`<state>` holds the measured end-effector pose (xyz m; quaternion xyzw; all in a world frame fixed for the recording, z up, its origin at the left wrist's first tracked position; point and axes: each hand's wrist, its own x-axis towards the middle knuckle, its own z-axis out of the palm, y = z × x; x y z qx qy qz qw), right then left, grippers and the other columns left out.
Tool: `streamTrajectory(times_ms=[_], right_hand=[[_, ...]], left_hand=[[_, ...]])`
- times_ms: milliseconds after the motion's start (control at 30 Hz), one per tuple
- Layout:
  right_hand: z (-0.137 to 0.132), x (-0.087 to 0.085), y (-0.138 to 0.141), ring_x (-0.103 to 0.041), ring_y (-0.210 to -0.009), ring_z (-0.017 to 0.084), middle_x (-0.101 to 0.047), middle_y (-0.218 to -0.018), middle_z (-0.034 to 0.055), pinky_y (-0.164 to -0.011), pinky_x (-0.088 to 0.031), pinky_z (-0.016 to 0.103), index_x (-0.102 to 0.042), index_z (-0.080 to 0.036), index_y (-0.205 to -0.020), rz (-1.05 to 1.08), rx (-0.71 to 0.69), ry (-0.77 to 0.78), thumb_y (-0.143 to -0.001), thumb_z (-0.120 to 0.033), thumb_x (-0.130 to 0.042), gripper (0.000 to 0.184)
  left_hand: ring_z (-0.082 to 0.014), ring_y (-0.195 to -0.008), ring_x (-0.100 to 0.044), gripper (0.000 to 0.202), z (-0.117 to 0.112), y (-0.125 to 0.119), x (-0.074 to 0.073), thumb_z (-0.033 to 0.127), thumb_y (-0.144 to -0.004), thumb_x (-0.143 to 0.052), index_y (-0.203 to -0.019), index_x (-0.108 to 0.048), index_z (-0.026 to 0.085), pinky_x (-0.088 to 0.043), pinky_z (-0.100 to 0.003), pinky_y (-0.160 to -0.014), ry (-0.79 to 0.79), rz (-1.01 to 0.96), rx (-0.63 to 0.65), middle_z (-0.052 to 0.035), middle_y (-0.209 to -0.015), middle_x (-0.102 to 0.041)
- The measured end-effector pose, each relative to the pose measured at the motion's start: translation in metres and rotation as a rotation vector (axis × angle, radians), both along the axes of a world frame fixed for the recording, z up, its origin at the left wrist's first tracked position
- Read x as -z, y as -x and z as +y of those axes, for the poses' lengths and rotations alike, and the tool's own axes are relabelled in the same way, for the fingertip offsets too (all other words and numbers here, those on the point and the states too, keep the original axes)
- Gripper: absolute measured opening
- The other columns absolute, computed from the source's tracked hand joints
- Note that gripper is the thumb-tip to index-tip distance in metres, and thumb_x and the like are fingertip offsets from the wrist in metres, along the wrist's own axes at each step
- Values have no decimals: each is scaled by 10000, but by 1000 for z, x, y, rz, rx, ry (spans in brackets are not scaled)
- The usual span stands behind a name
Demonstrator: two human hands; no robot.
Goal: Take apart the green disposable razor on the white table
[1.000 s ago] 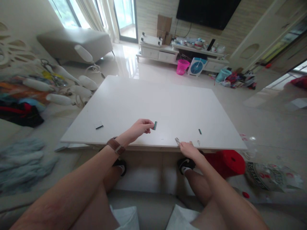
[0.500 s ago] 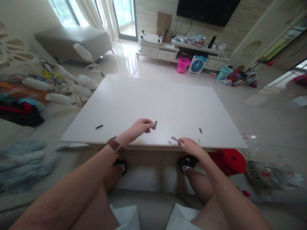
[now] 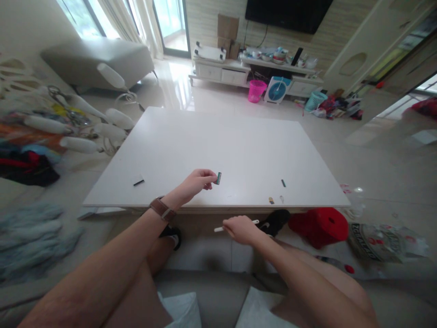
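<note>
My left hand (image 3: 202,178), with a brown watch at the wrist, pinches a small flat green piece with a dark edge (image 3: 219,178) just above the white table (image 3: 218,141). My right hand (image 3: 240,228) is closed around a slim white stick (image 3: 219,229), below the table's front edge and over the floor. Both ends of the stick stick out of the fist; its exact kind cannot be made out. On the tabletop lie a narrow black strip (image 3: 139,182) at left, a small dark green strip (image 3: 283,183) at right, a tiny yellowish piece (image 3: 271,200) and a small clear ring-like piece (image 3: 282,199).
A red roll-like object (image 3: 329,227) and a printed plastic bag (image 3: 382,241) stand on the floor at right. Lamp arms with white shades (image 3: 80,145) are at left. Beyond the table are a pink basket (image 3: 256,91), a blue fan (image 3: 277,89) and a TV cabinet (image 3: 235,76).
My right hand has moved left and down off the tabletop with the stick, turning it sideways. The yellowish piece now shows clearly. My left hand keeps its pinch.
</note>
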<state>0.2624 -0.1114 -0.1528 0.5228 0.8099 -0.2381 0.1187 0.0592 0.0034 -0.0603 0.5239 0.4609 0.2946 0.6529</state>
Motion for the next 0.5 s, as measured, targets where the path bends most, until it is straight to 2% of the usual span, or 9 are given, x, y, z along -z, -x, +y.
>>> streamTrajectory(times_ms=[67, 167, 233, 300, 367, 433, 500], right_hand=[[8, -8, -9, -672, -888, 232, -731, -997, 87, -753, -408, 305, -646, -248, -1037, -3, 42, -86, -1023, -405, -320, 363], [36, -22, -54, -655, -878, 250, -726, -994, 125, -730, -406, 318, -656, -231, -1063, -105, 289, -182, -1027, -429, -285, 422], [50, -26, -86, -646, -876, 254, -722, -1020, 145, -718, -406, 319, -686, -218, -1035, -153, 424, -157, -1012, -424, -326, 415], [54, -23, -101, -641, -888, 245, -726, -1014, 142, -721, -408, 308, -711, -203, -990, -146, 443, -123, -998, -394, -374, 388], [46, -16, -94, -640, -894, 219, -735, -985, 104, -728, -410, 284, -723, -209, -954, -97, 402, -85, -991, -378, -409, 358], [31, -8, -68, -642, -855, 194, -739, -937, 59, -720, -411, 264, -727, -231, -916, -32, 312, -34, -982, -382, -451, 322], [15, -3, -36, -636, -786, 202, -733, -872, 58, -711, -414, 285, -726, -227, -857, 22, 126, 32, -950, -380, -521, 272]], left_hand=[[-99, -572, -478, 193, -1, 0, -2, 331, -687, -695, -722, -647, 148, -362, -262, -590, -8, 9, 3, -6, -642, -597], [-99, -570, -475, 187, -2, 1, -5, 331, -691, -692, -717, -648, 151, -356, -263, -589, -9, 30, 7, 2, -622, -580], [-101, -569, -473, 182, -2, 1, -6, 331, -690, -689, -719, -648, 156, -361, -265, -589, -8, 39, 8, 3, -618, -581], [-104, -573, -475, 184, -2, 1, -5, 335, -688, -690, -724, -648, 160, -370, -265, -590, -13, 41, 10, 0, -622, -588], [-107, -583, -483, 196, -2, 0, -4, 345, -689, -692, -730, -648, 158, -381, -263, -596, -17, 36, 14, -7, -642, -601], [-106, -590, -488, 209, -2, -1, -3, 354, -692, -694, -732, -646, 154, -388, -261, -603, -14, 32, 18, -12, -664, -611], [-104, -591, -486, 209, -2, -2, -3, 352, -695, -696, -728, -642, 153, -387, -262, -609, -4, 29, 21, -13, -670, -610]])
